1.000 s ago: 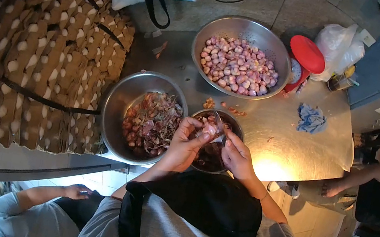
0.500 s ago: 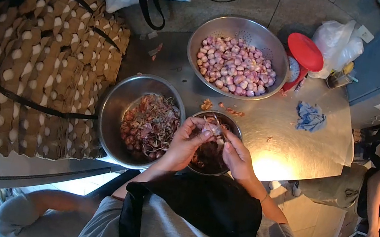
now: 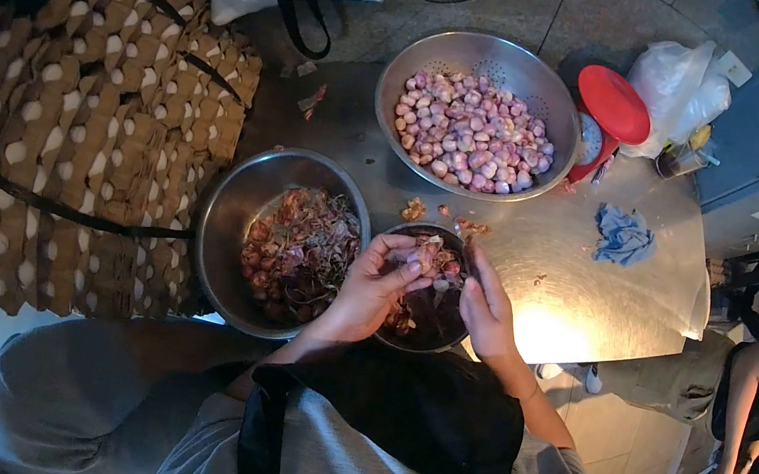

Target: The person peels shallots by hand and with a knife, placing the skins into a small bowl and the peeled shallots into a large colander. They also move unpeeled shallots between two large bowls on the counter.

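My left hand (image 3: 373,287) is closed on a shallot cluster (image 3: 427,258) with dry skins, above the small bowl (image 3: 421,348). My right hand (image 3: 487,307) is at the bowl's right rim, its fingers apart and extended; a knife is not clearly visible in it. Loose skins and some bulbs lie inside the small bowl. To the left, touching distance from my left hand, a larger steel bowl (image 3: 212,253) holds unpeeled shallots and dry stalks (image 3: 297,243). Behind both stands a steel colander (image 3: 563,117) with many peeled pinkish shallots (image 3: 473,137).
Stacked egg trays (image 3: 101,147) fill the left side. A red scale (image 3: 614,106), plastic bag (image 3: 669,90) and blue cloth (image 3: 621,235) are at the right. Peel scraps (image 3: 414,209) lie on the steel table (image 3: 630,312). One person (image 3: 758,395) stands right; another's grey clothing (image 3: 57,394) shows lower left.
My right hand has moved slightly right and down, away from my left, and its fingers have opened. The person at lower left has come closer. The person at right has brought both hands together.
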Demonstrator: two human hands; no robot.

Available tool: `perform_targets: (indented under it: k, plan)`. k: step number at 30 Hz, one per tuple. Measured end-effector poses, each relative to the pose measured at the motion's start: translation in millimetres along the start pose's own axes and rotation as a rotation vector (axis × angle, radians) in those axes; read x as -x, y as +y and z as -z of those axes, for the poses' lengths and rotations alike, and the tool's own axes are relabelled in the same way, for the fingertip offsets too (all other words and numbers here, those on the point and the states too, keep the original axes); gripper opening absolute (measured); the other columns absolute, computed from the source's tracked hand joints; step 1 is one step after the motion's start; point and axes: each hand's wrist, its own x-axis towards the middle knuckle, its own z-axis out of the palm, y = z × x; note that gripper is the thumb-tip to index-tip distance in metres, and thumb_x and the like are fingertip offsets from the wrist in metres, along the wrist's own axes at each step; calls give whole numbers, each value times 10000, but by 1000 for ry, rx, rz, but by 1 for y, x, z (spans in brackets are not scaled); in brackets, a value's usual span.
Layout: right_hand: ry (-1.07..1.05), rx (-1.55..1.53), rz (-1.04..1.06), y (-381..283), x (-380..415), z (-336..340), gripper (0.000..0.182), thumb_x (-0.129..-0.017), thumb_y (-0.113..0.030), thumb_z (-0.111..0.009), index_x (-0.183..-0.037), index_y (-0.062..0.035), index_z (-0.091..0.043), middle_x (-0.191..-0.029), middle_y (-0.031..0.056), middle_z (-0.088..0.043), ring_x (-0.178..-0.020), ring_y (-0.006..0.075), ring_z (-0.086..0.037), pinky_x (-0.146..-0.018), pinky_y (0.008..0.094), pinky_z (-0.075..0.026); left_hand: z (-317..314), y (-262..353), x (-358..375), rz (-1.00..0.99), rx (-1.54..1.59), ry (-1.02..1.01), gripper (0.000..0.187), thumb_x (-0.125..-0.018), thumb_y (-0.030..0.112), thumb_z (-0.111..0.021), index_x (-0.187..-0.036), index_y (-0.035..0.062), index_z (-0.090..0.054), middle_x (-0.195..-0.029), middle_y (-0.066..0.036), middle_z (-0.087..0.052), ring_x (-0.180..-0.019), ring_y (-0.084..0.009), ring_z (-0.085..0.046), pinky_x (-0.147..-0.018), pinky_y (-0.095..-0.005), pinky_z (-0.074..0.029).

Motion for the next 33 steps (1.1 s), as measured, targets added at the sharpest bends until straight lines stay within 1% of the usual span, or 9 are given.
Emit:
perform_targets:
  k: [3,4,16,18,20,22,28,30,33]
  plan:
    - [-195,417,290,-8,3,-1,444,-909,-203,-431,-1298,-14,-331,-1185,118,-487,-1025,173,-506,-882,258,-368,-1,1,0,-49,-85,81,228,-782,-31,-583,-976,51,-494,-953,-51,-555,-902,-136,-539,-807,-277,-457]
    - [-266,329,164,-17,6,-4,447,-911,-209,-420,-1297,-6,-324,-1293,155,-402,-1241,207,-313,-1012,295,-206,0,-1,-1,-90,-102,68,236,-766,-36,-599,-961,54,-500,-948,-46,-557,-896,-127,-535,-802,-269,-454]
    - [-211,394,233,-14,3,-7,412,-912,-179,-415,-1285,-18,-347,-1228,166,-469,-1154,226,-433,-967,305,-303,-8,-1,2,-213,-214,82,289,-696,-105,-632,-887,64,-497,-911,-41,-569,-854,-111,-535,-780,-254,-450]
    - [-216,120,-120,-17,6,-7,412,-909,-179,-423,-1281,-16,-355,-1229,167,-466,-1164,227,-422,-970,307,-300,-8,-1,2,-201,-222,91,282,-698,-105,-631,-880,62,-495,-904,-41,-571,-843,-108,-537,-768,-249,-454]
    - [-217,105,-118,-16,7,-7,411,-906,-179,-430,-1277,-16,-361,-1216,167,-477,-1157,229,-428,-964,307,-308,-8,0,2,-206,-225,91,278,-697,-104,-633,-876,58,-497,-891,-38,-569,-837,-104,-535,-759,-243,-457]
    - [-214,347,241,-10,5,-9,410,-903,-177,-439,-1274,-18,-367,-1187,165,-501,-1135,233,-452,-949,306,-328,-6,0,2,-220,-222,84,267,-698,-88,-644,-875,55,-505,-893,-38,-574,-839,-98,-536,-763,-239,-454]
    - [-214,490,295,-10,2,-5,403,-908,-171,-428,-1275,-17,-364,-1148,145,-533,-1029,242,-534,-886,293,-391,-6,-1,2,-239,-238,78,253,-700,-63,-661,-880,46,-521,-904,-41,-586,-839,-90,-540,-775,-239,-450]
    - [-202,178,-56,-8,3,-5,402,-907,-164,-429,-1274,-12,-364,-1167,143,-520,-1031,237,-533,-888,291,-389,-9,1,3,-242,-257,95,252,-700,-65,-660,-880,44,-522,-896,-39,-584,-833,-90,-539,-772,-238,-451]
    - [-238,-69,-240,-3,4,-2,404,-905,-157,-434,-1274,-6,-363,-1173,137,-516,-1044,226,-520,-901,286,-373,-6,0,3,-232,-230,101,255,-697,-67,-662,-882,41,-524,-893,-37,-582,-827,-87,-536,-770,-237,-452]
